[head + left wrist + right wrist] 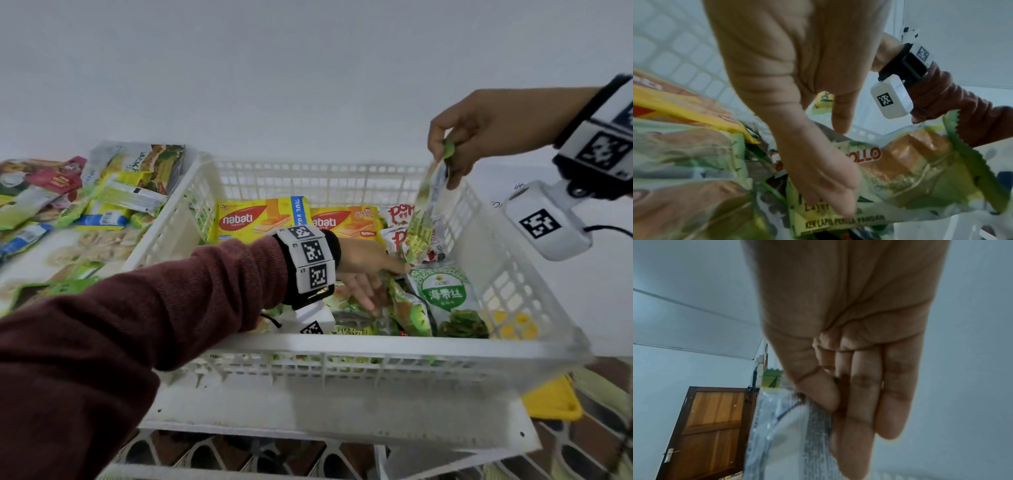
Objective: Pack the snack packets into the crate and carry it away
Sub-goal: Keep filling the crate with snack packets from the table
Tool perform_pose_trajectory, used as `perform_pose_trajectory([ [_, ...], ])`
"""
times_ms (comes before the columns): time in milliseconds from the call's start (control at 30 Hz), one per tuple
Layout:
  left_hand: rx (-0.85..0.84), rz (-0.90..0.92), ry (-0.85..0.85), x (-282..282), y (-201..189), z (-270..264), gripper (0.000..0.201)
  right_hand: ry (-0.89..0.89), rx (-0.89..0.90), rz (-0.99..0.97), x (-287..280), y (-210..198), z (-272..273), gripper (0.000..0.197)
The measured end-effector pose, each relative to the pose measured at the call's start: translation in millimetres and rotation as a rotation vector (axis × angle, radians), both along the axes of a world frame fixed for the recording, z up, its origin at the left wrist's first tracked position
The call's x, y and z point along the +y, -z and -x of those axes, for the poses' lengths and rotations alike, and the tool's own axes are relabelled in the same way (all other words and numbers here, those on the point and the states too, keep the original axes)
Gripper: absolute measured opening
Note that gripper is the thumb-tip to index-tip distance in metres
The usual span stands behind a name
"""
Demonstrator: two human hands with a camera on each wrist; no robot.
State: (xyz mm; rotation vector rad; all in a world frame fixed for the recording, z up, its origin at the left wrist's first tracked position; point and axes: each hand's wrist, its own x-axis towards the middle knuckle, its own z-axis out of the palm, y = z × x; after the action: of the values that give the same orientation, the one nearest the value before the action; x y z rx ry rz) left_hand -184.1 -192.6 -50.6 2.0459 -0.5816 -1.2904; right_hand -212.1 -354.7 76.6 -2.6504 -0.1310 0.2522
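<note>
Pale wall [308,68] — seemingly patterned floor [582,455]

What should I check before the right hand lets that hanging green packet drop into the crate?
1. Right hand pinches the green packet by its top edge: ok.
2. Packet hangs inside the white crate, above the right end: ok.
3. Drop spot clear: not ok, the left hand lies among the packets just below and beside it.
4. Left hand holds nothing, fingers straight on the Apollo cake packet: ok.
5. Room in the crate: ok, nabati packets and the seaweed packet sit below the rim.
6. Loose packets on the table remain unpacked: not ok.
</note>
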Motion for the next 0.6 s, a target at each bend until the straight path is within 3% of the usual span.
perform_pose_trajectory([
  [167,-0.038,0.019,0.083,1.3,-10.0,0.2,0.053,0.093,-0.005,-0.142,-4.8,-3.7,8.0,0.013],
  [267,-0.007,0.035,0.032,6.1,-22.2,-0.9,0.065,0.11,0.019,-0.173,-4.0,-1.2,8.6,0.032],
  [333,-0.037,0.045,0.002,11.3,-31.4,-5.5,0.07,0.099,0.006,-0.141,-2.6,1.7,7.1,0.032],
  [433,-0.107,0.065,0.0,22.7,-46.7,-15.1,0.057,0.089,-0.042,-0.076,-2.0,4.8,2.9,0.021],
  [533,-0.254,0.1,-0.009,41.0,-70.1,-23.6,0.039,0.073,-0.075,-0.039,2.6,3.3,-1.3,0.024],
  [600,-0.351,0.101,-0.026,58.8,-87.9,-28.4,0.042,0.051,-0.082,-0.074,9.7,1.7,-4.4,0.029],
])
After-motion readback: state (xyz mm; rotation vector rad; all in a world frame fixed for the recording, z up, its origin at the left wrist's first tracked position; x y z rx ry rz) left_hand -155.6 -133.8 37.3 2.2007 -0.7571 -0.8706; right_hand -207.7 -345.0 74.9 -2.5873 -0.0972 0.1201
